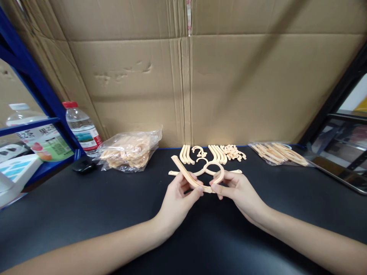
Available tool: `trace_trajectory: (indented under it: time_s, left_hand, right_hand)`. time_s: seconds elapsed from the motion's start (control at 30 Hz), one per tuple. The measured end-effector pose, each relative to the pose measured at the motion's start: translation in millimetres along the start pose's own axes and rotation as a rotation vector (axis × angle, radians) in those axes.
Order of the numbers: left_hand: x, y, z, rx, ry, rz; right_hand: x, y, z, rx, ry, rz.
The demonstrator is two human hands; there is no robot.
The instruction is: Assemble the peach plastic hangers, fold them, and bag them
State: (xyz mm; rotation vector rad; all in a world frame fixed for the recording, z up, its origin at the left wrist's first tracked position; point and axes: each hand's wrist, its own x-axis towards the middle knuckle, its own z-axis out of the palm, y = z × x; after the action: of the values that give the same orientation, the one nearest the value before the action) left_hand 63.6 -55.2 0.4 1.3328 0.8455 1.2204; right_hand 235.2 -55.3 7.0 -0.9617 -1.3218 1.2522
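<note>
Cardboard (pixel 258 95), its top cut off, backs my view; the black table (pixel 86 221) before it leaves me open room either side of the hands and nearer, bounded by the blue rack (pixel 37 80) left and black rack (pixel 332 99) right. The forearms come in cut off at the bottom and right edges, left hand (pixel 176 200) pinching the bar (pixel 183 173), right hand (pixel 239 189) pinching the hook (pixel 221 173), both raised mid-table with thumbs inward; fingertips cover where the pieces meet, so I can't tell whether they're joined. Beyond lies a partly hidden hanger (pixel 199 173), then a jumbled pile (pixel 233 152), uncountable.
</note>
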Motion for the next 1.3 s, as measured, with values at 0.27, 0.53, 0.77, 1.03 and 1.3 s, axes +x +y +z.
trace_trajectory:
  time_s: [0.27,0.53,0.77,1.03,1.3]
  left_hand:
    - [1,-1,0.4,-0.067,-0.080,-0.101]
    - [2,3,0.1,-0.101,0.001,-0.162]
    - [1,2,-0.7,-0.107,-0.002,-0.147]
    - [0,1,-2.8,-0.127,-0.026,-0.120]
    - [1,-1,-3.1,-0.127,-0.013,-0.113]
  right_hand:
    - [0,1,3,-0.040,-0.071,0.008]
    - [40,-6,-48,-0.150,0.275,-0.287]
    - [72,3,-69,-0.573,0.282,-0.380]
    - [86,4,-65,-0.947,-0.067,-0.548]
    - [113,19,-73,-1.062,-0.218,-0.587]
